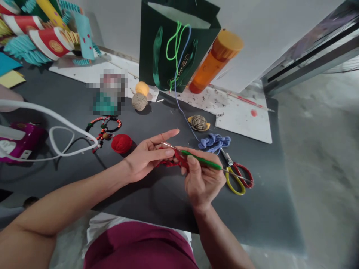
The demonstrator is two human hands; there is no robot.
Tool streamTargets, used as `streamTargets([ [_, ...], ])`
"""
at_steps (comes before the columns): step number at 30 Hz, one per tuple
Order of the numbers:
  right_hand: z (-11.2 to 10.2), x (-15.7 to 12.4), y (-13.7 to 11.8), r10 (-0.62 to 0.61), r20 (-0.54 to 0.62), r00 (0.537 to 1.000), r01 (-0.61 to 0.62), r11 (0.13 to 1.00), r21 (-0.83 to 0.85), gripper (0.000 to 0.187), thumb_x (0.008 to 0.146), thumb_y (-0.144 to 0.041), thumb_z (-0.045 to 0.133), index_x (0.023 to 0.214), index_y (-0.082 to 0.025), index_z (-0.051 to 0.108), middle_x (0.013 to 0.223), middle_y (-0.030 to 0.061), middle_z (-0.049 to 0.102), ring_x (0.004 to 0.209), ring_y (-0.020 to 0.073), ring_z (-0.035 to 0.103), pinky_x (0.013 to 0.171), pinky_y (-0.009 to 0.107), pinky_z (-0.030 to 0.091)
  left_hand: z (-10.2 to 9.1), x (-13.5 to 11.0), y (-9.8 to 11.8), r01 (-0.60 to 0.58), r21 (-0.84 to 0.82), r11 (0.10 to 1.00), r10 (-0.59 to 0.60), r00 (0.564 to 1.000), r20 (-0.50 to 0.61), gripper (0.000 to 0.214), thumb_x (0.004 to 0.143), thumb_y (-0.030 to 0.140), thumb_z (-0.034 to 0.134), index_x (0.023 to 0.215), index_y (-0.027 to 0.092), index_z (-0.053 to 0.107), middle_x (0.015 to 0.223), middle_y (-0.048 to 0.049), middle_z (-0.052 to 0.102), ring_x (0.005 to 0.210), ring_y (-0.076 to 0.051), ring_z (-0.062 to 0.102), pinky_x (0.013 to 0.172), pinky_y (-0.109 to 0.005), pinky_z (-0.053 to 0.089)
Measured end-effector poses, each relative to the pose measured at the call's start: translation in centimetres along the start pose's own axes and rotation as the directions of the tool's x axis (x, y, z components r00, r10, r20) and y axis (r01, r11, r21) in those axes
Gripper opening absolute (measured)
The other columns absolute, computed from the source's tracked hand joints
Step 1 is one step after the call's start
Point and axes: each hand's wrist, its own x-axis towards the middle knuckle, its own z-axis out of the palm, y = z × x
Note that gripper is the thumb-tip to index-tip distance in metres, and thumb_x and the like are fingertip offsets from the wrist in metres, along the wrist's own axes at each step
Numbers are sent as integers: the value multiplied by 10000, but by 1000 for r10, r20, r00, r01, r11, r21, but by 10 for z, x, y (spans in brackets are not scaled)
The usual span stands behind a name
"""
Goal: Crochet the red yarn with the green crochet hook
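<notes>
A red crocheted piece [168, 163] is held above the dark counter [157, 205], pinched in the left hand [146, 157], while the right hand [204, 183] grips a green-handled hook [206, 162]. A red yarn ball [121, 144] lies near the left hand; blue crochet work [215, 142] and scissors [229, 159] lie beside the right.
</notes>
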Motion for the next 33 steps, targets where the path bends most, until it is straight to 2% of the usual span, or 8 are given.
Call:
streamTargets([
  [6,-1,-2,-3,142,-90,986,-138,989,49,67,1009,-353,614,1024,-290,632,833,12,749,473,148,677,340,253,463,1,0,2,18,-1,1000,-18,1000,19,484,667,152,933,1118,286,819,748,58,741,692,-71,663,768,-227,506],
  [10,-1,6,-4,221,-38,975,-213,965,153,120,1025,-412,563,1008,-293,571,752,10,745,504,200,707,351,280,463,1,0,3,19,21,1000,-19,1000,20,469,663,147,914,1110,259,826,710,55,691,617,-61,581,657,-222,449],
  [13,1,12,-4,316,21,948,-312,918,244,175,1003,-459,576,973,-288,558,681,6,746,521,220,716,365,290,469,1,0,4,33,39,999,-35,998,50,445,664,139,890,1093,241,832,720,40,690,646,-76,583,665,-232,440],
  [17,3,14,-4,394,108,913,-408,862,300,257,953,-516,640,922,-267,580,622,-28,713,368,134,572,271,215,264,3,-1,3,-1,111,994,-5,999,50,431,685,153,898,1099,252,830,762,19,720,698,-105,627,713,-259,462],
  [19,4,13,-5,398,142,906,-423,856,298,274,922,-523,687,911,-263,604,670,-32,730,356,98,526,272,198,248,4,-2,2,-40,150,988,36,999,32,440,684,158,912,1103,265,830,811,6,748,691,-112,636,691,-262,463],
  [23,3,12,-5,383,84,920,-390,874,290,267,886,-516,746,902,-266,653,658,-51,702,376,79,510,309,190,352,4,-2,1,-77,171,982,77,997,9,441,685,173,919,1110,255,832,804,-6,748,752,-130,667,714,-253,499],
  [26,0,15,-5,372,47,927,-370,886,279,252,892,-506,743,892,-265,670,629,-54,670,357,70,465,284,184,315,4,-2,2,-95,173,980,94,995,10,420,701,196,913,1107,272,834,772,13,712,768,-124,680,781,-269,530],
  [33,-2,18,-5,371,71,926,-373,873,314,222,913,-479,732,885,-266,679,558,-73,605,323,47,386,273,160,251,5,-2,5,-124,263,957,133,991,-15,439,702,183,899,1126,274,828,785,22,690,771,-108,628,801,-275,505],
])
